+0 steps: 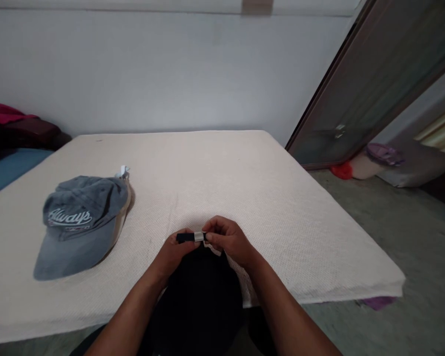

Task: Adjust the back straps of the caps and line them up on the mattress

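Note:
Both my hands meet at the near edge of a cream mattress (215,178). My left hand (176,253) and my right hand (228,240) pinch a narrow black strap (187,238) with a silver metal buckle (199,236) between their fingertips. The strap belongs to a black cap (200,291) that rests under my hands and against my lap. A faded grey cap (79,222) with white "Always" lettering lies on the mattress to the left, well apart from my hands.
A white wall runs behind the mattress. Red and dark bedding (11,128) lies at the far left. A glass-panelled door (374,84) leans at the right, with a red object (341,170) and a pale bundle on the grey floor (393,237).

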`<move>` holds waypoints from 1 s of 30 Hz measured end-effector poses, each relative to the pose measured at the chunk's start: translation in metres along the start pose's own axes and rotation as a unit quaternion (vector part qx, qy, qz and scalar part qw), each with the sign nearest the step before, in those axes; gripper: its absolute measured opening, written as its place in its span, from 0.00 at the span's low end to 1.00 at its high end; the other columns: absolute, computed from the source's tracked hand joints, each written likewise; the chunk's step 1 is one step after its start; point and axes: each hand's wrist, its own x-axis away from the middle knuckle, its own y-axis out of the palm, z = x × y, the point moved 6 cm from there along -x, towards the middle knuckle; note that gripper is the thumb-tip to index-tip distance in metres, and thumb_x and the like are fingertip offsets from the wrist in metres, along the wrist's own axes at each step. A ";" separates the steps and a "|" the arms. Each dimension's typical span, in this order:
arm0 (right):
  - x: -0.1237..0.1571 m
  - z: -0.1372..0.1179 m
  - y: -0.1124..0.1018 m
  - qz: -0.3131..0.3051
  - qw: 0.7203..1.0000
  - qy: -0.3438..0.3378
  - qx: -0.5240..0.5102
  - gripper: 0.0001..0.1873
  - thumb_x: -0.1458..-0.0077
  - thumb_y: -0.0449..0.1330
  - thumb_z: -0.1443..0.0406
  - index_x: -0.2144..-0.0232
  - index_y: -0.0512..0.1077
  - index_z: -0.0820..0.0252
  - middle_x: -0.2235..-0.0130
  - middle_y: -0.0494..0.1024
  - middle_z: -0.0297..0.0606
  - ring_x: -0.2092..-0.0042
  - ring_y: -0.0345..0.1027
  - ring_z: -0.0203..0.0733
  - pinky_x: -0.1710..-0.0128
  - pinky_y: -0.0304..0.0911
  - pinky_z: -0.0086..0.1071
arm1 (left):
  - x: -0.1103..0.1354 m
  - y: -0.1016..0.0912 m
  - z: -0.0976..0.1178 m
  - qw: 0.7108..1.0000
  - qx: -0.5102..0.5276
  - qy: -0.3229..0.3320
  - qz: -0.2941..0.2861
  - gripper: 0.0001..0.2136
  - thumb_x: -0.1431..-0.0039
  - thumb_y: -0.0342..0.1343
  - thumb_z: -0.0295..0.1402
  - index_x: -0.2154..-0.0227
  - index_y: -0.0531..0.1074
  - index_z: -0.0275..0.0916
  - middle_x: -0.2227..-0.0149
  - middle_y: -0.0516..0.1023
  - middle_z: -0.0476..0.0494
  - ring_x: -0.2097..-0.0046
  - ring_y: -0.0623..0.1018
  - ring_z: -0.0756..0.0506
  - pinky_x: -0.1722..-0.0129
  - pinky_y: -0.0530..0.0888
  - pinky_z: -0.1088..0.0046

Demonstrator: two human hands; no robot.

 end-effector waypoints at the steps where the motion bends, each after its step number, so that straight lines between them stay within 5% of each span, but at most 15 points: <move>1: 0.000 0.000 -0.001 0.006 1.000 -0.001 0.009 0.06 0.51 0.61 0.66 0.68 0.70 0.62 0.74 0.68 0.30 0.77 0.56 0.28 0.78 0.52 0.24 | 0.000 0.000 -0.001 1.000 0.004 -0.004 0.003 0.09 0.55 0.64 0.33 0.74 0.69 0.36 0.81 0.67 0.56 0.80 0.64 0.55 0.78 0.58 0.79; 5: -0.001 -0.001 -0.003 0.024 0.999 -0.002 0.040 0.05 0.52 0.61 0.68 0.69 0.70 0.61 0.74 0.68 0.30 0.76 0.57 0.28 0.78 0.52 0.24 | 0.002 0.000 -0.004 0.999 0.029 -0.038 0.012 0.11 0.54 0.64 0.35 0.70 0.71 0.37 0.78 0.72 0.52 0.77 0.69 0.52 0.74 0.63 0.76; 10: 0.000 -0.001 0.002 0.001 1.000 -0.002 0.020 0.04 0.51 0.61 0.67 0.69 0.70 0.61 0.75 0.68 0.30 0.77 0.57 0.28 0.78 0.51 0.25 | 0.002 0.003 0.001 1.000 -0.011 -0.004 -0.010 0.09 0.54 0.63 0.33 0.74 0.69 0.37 0.81 0.66 0.56 0.79 0.64 0.54 0.77 0.57 0.79; 18: 0.000 0.000 0.003 -0.009 1.000 -0.010 0.026 0.09 0.50 0.60 0.67 0.63 0.71 0.60 0.75 0.67 0.28 0.76 0.57 0.29 0.77 0.53 0.25 | -0.001 0.001 -0.002 0.999 -0.050 0.001 -0.004 0.08 0.53 0.61 0.34 0.73 0.69 0.38 0.81 0.64 0.56 0.79 0.62 0.53 0.77 0.57 0.77; 30: 0.001 -0.003 0.002 -0.009 0.994 -0.020 0.111 0.05 0.50 0.60 0.68 0.68 0.73 0.60 0.71 0.71 0.32 0.69 0.63 0.34 0.67 0.59 0.29 | 0.004 0.004 0.002 0.998 -0.056 -0.003 -0.016 0.12 0.53 0.62 0.38 0.70 0.69 0.37 0.78 0.67 0.54 0.76 0.66 0.52 0.75 0.60 0.76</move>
